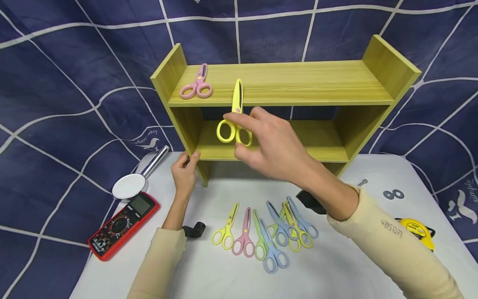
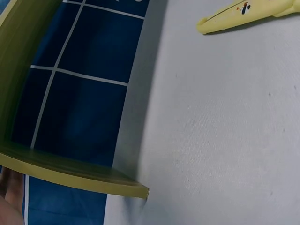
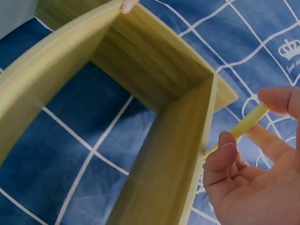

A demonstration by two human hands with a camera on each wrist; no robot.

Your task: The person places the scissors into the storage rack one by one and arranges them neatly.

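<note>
My right hand pinches a pair of yellow scissors by the handles, blades pointing up, in front of the wooden shelf. In the right wrist view the scissors show edge-on between thumb and fingers. Low on the shelf's left side panel, my left hand grips the front edge, its thumb on that edge; the left wrist view catches only a bit of the hand. Pink scissors lie at the left end of the upper board, handles toward me.
On the white table lie yellow scissors, pink scissors and several overlapping green, blue and yellow pairs. Left are a red multimeter, a shower head and a black elbow-shaped piece. Right are washers and a tape measure.
</note>
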